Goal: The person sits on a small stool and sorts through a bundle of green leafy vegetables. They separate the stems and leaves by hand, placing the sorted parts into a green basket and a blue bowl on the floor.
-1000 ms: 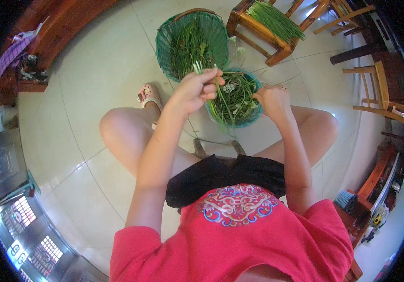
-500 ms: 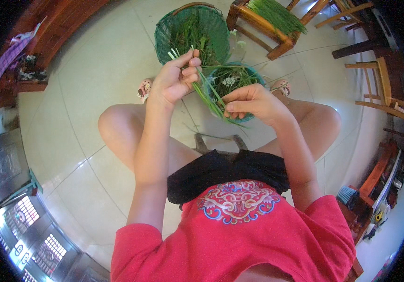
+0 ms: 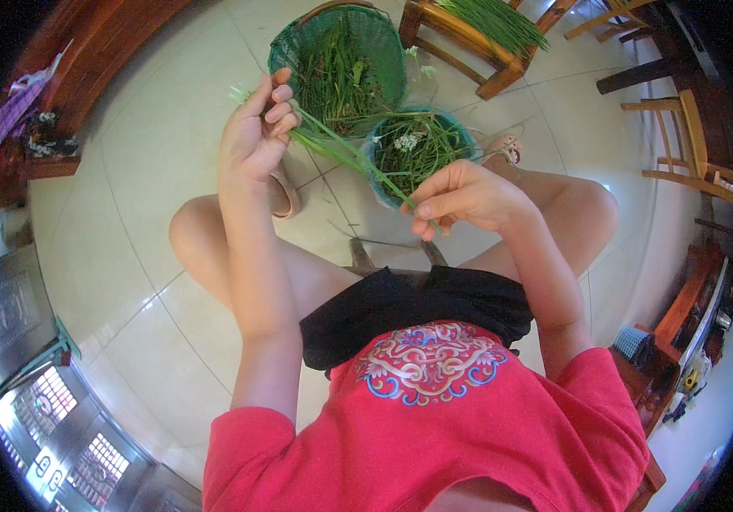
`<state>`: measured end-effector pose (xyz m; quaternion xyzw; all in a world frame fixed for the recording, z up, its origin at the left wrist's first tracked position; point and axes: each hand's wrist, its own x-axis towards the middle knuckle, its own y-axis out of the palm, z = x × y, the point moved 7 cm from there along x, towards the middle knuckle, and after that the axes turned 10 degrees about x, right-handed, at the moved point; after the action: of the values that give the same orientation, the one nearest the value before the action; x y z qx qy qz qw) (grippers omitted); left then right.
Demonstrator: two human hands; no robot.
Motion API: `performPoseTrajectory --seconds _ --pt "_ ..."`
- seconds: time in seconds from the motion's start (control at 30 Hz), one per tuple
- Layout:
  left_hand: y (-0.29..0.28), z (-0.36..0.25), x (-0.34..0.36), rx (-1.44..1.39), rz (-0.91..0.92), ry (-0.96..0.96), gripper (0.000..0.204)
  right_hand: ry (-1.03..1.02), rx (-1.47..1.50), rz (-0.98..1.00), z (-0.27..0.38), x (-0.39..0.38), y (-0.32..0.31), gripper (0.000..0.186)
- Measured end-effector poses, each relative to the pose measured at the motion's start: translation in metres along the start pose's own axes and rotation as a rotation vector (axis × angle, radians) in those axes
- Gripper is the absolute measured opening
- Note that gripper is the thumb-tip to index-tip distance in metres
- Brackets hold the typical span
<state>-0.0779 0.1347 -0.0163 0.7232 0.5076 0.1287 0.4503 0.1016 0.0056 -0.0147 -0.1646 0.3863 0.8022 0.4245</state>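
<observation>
My left hand (image 3: 257, 132), raised on the left, is closed around the pale stem ends of a small bunch of chives (image 3: 330, 147). The green blades slant down to the right from it, across the gap between my hands. At their tips, my right hand (image 3: 467, 196) pinches a few blades between thumb and fingers. Below and behind the chives stands a teal basket (image 3: 471, 135) with loose green scraps and a white flower head. Farther off, a larger green basket (image 3: 390, 64) holds more loose greens.
A wooden stool (image 3: 434, 23) at the far side carries a thick bundle of chives (image 3: 494, 26). Wooden chairs (image 3: 692, 141) line the right side. My bare legs flank the near basket, above the tiled floor (image 3: 119, 222). Dark wooden furniture (image 3: 98, 72) is at the upper left.
My left hand has moved left, away from my right hand, carrying the stem ends. The chives now stretch longer between the hands. My right hand has barely shifted.
</observation>
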Motion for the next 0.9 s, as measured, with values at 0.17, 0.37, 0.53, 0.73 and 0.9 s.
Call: performPoseTrajectory --seconds 0.17,0.37,0.53,0.73,0.9 --pt "-0.006 -0.013 -0.007 0.099 -0.061 0.096 0.025 0.025 -0.008 -0.010 -0.004 0.000 -0.007 0.016" --pt "-0.003 -0.013 -0.019 0.212 -0.131 0.135 0.024 -0.083 -0.311 -0.119 -0.008 0.019 -0.027 0.020" --pt "-0.002 -0.033 -0.035 0.458 -0.266 0.289 0.023 -0.538 -0.879 -0.409 0.006 0.031 -0.049 0.019" --pt "0.023 -0.057 -0.070 0.978 -0.531 0.616 0.024 -0.216 -1.085 -0.657 0.049 0.034 -0.059 0.020" --pt "0.031 -0.067 -0.077 0.835 -0.479 0.822 0.024 -0.525 -1.241 -0.476 0.095 0.116 -0.072 0.031"
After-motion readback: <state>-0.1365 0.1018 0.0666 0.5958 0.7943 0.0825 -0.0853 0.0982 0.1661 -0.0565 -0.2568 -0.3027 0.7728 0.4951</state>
